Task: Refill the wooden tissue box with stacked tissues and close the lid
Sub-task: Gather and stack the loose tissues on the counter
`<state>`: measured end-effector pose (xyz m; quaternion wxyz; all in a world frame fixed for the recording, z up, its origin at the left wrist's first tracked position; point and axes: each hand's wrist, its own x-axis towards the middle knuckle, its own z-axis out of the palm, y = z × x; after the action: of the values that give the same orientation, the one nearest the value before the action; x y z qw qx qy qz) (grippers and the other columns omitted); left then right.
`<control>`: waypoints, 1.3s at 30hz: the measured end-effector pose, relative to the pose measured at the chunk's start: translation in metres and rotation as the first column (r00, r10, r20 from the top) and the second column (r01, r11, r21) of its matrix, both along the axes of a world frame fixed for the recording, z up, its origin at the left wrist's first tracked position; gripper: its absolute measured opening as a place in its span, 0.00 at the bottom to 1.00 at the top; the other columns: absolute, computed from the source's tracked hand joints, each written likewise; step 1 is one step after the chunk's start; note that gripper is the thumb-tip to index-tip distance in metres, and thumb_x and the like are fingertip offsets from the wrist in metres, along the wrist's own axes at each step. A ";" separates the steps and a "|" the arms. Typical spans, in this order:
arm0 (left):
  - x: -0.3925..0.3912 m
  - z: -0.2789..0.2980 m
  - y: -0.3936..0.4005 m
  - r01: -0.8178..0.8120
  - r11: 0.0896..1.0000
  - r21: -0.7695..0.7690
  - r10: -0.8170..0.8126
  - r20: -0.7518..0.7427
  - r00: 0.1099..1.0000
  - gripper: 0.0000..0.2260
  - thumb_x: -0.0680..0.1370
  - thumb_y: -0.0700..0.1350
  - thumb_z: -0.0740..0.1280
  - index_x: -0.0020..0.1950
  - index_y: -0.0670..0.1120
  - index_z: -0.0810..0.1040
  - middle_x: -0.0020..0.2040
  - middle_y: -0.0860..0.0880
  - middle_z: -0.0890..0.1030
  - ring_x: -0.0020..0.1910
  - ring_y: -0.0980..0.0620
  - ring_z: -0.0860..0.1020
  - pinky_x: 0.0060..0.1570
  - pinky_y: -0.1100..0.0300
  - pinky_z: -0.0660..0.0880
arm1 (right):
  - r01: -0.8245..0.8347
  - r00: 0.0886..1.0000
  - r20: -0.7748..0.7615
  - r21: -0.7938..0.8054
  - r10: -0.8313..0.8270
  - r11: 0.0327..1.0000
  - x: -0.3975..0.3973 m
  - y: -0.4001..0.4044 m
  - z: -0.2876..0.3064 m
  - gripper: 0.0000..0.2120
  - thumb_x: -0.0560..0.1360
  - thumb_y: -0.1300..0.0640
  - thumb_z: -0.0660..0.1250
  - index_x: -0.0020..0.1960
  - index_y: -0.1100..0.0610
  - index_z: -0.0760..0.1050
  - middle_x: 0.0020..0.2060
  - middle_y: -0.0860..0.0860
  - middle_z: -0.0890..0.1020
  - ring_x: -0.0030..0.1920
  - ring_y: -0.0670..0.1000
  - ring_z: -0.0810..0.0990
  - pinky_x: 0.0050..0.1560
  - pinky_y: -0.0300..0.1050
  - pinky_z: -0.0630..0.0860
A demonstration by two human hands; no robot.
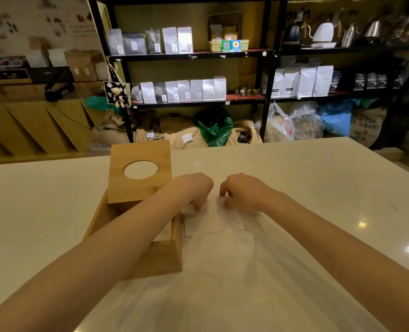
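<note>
The wooden tissue box [160,257] stands on the white table, left of centre. Its lid [140,171], with an oval hole, is slid back toward the far end, so the near half is uncovered. White tissue shows inside under my left forearm. A flat stack of white tissues [213,221] lies on the table right beside the box. My left hand [196,190] and my right hand [241,192] both rest on the stack's far edge, fingers curled down onto it. Whether they pinch a tissue is unclear.
The white table [318,188] stretches to the right and ends at a far edge. A translucent plastic sheet or bag [222,283] lies between my forearms. Black shelves with coffee bags [186,89] and kettles stand beyond the table.
</note>
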<state>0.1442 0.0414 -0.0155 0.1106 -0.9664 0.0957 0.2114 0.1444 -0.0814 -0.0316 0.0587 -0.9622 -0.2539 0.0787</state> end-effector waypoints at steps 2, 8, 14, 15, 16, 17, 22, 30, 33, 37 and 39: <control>0.001 -0.002 0.002 -0.012 1.000 -0.012 0.011 -0.007 1.000 0.16 0.72 0.39 0.69 0.59 0.40 0.75 0.46 0.45 0.75 0.44 0.47 0.74 0.49 0.56 0.75 | -0.001 1.000 0.017 0.023 0.001 1.000 -0.002 0.000 0.001 0.13 0.74 0.58 0.65 0.58 0.57 0.76 0.55 0.54 0.77 0.53 0.54 0.75 0.44 0.43 0.68; -0.003 0.002 0.008 0.030 0.998 -0.055 -0.025 0.079 0.997 0.14 0.72 0.39 0.68 0.57 0.41 0.75 0.50 0.44 0.75 0.50 0.45 0.76 0.53 0.55 0.75 | 0.011 1.000 0.019 0.129 -0.013 0.992 -0.005 -0.009 0.007 0.08 0.73 0.59 0.65 0.51 0.58 0.77 0.48 0.53 0.78 0.47 0.52 0.75 0.44 0.43 0.71; -0.036 0.031 0.015 0.141 0.955 -0.262 -0.029 0.389 0.921 0.09 0.76 0.42 0.63 0.55 0.45 0.76 0.51 0.47 0.76 0.48 0.49 0.74 0.43 0.59 0.71 | 0.085 0.995 -0.076 0.417 -0.058 0.905 -0.017 -0.036 0.038 0.02 0.71 0.61 0.70 0.41 0.56 0.77 0.32 0.47 0.78 0.37 0.49 0.78 0.37 0.35 0.72; -0.043 0.037 0.017 0.153 0.937 -0.315 -0.011 0.410 0.912 0.09 0.76 0.43 0.63 0.55 0.45 0.76 0.50 0.48 0.76 0.47 0.51 0.73 0.43 0.59 0.71 | 0.094 0.994 -0.089 0.459 -0.059 0.884 -0.020 -0.040 0.043 0.02 0.71 0.61 0.70 0.40 0.57 0.78 0.31 0.47 0.79 0.35 0.48 0.78 0.37 0.35 0.73; -0.051 0.042 0.019 0.167 0.911 -0.376 0.012 0.429 0.903 0.08 0.76 0.43 0.63 0.54 0.45 0.77 0.49 0.48 0.77 0.45 0.52 0.73 0.42 0.60 0.73 | 0.099 0.993 -0.099 0.494 -0.058 0.864 -0.024 -0.044 0.047 0.01 0.71 0.61 0.70 0.40 0.57 0.79 0.31 0.47 0.80 0.34 0.46 0.78 0.37 0.35 0.73; -0.059 0.047 0.021 0.180 0.877 -0.446 0.039 0.440 0.897 0.08 0.76 0.44 0.64 0.54 0.45 0.78 0.47 0.49 0.78 0.43 0.53 0.73 0.41 0.63 0.73 | 0.100 0.993 -0.108 0.527 -0.050 0.844 -0.029 -0.047 0.051 0.01 0.71 0.60 0.70 0.40 0.56 0.80 0.31 0.48 0.81 0.33 0.45 0.78 0.37 0.35 0.73; -0.109 0.062 0.026 0.099 0.619 -0.779 0.217 0.290 0.932 0.04 0.76 0.45 0.66 0.48 0.47 0.78 0.41 0.53 0.79 0.33 0.57 0.77 0.27 0.71 0.74 | 0.123 0.983 -0.182 0.673 0.001 0.729 -0.061 -0.064 0.063 0.04 0.72 0.59 0.70 0.40 0.51 0.81 0.30 0.45 0.83 0.29 0.39 0.79 0.37 0.34 0.78; -0.178 0.035 0.025 -0.240 0.396 -0.886 0.346 -0.098 0.933 0.04 0.73 0.43 0.68 0.47 0.47 0.81 0.40 0.48 0.83 0.32 0.56 0.80 0.27 0.71 0.76 | 0.255 0.900 -0.426 0.685 0.091 0.682 -0.121 -0.077 0.039 0.02 0.70 0.62 0.71 0.40 0.56 0.82 0.28 0.48 0.83 0.28 0.45 0.79 0.36 0.38 0.80; -0.195 0.019 0.032 -0.341 0.318 -0.885 0.365 -0.218 0.905 0.04 0.72 0.41 0.69 0.45 0.46 0.81 0.37 0.48 0.84 0.28 0.59 0.80 0.25 0.70 0.74 | 0.325 0.811 -0.563 0.659 0.157 0.679 -0.138 -0.080 0.023 0.01 0.69 0.64 0.70 0.40 0.59 0.80 0.24 0.49 0.79 0.25 0.47 0.77 0.31 0.39 0.78; -0.212 -0.004 0.033 -0.406 0.261 -0.876 0.323 -0.317 0.892 0.05 0.73 0.39 0.69 0.47 0.42 0.82 0.39 0.44 0.83 0.27 0.58 0.80 0.24 0.70 0.74 | 0.356 0.758 -0.633 0.603 0.158 0.714 -0.151 -0.079 0.003 0.01 0.70 0.64 0.70 0.40 0.60 0.81 0.24 0.51 0.78 0.23 0.47 0.75 0.25 0.39 0.76; -0.217 -0.012 0.032 -0.421 0.235 -0.876 0.314 -0.342 0.886 0.06 0.73 0.39 0.69 0.49 0.40 0.81 0.41 0.41 0.83 0.27 0.57 0.80 0.23 0.69 0.74 | 0.357 0.754 -0.643 0.572 0.133 0.739 -0.155 -0.078 -0.001 0.01 0.70 0.64 0.70 0.41 0.61 0.81 0.22 0.51 0.77 0.23 0.46 0.75 0.24 0.38 0.75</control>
<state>-0.0731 0.0735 -0.0274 -0.5206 -0.8338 -0.0250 0.1822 -0.0104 -0.1597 -0.0330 0.4856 -0.8021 -0.1658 0.3055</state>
